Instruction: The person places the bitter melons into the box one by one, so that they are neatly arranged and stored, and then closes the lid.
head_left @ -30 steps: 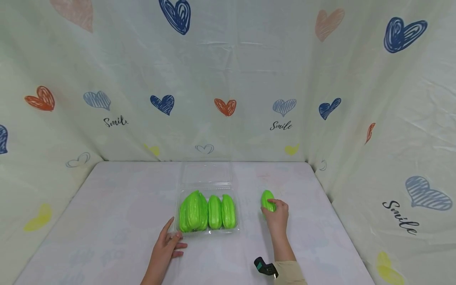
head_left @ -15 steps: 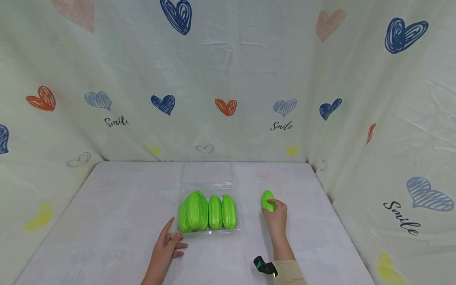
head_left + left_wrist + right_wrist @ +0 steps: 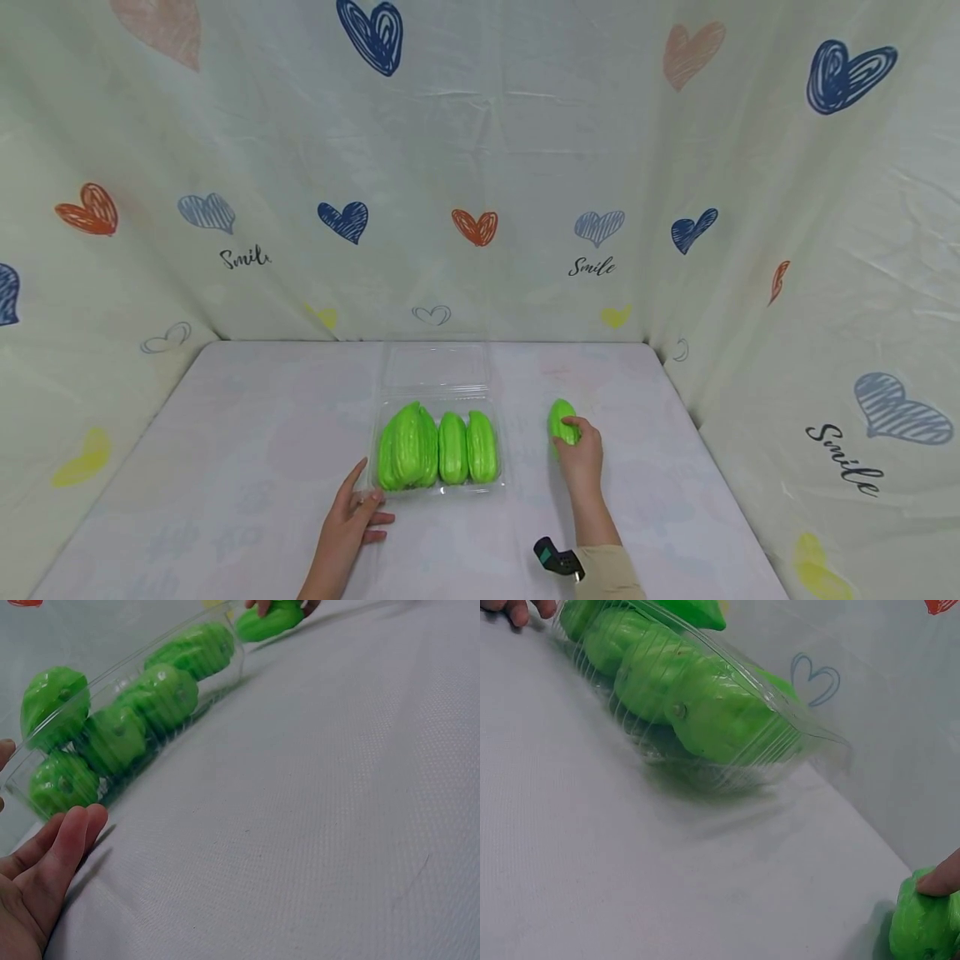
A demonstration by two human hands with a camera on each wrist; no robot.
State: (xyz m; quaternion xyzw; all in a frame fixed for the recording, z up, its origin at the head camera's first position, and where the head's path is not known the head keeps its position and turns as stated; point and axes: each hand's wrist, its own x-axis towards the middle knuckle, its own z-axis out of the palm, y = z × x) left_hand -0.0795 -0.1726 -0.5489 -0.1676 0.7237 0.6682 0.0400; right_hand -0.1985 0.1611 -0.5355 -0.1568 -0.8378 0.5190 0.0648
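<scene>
A clear plastic clamshell box sits mid-table, lid raised at the back. Several bright green ribbed gourds fill it, standing side by side, with one lying higher on the left. At the box's front-left corner, my left hand rests with fingers fairly straight and the thumb against the wall; the left wrist view shows the fingertips close by the plastic. To the right of the box, my right hand pinches another green gourd between thumb and fingers, on or just above the table. Its lower part is hidden by the hand.
The table has a pale cloth cover. A white curtain printed with hearts surrounds the back and sides. A black device is strapped at my right wrist, beside a beige sleeve.
The gourd in my right hand has shifted very slightly to the left, and the fingers have moved a little with it. My left hand and the box have stayed where they were.
</scene>
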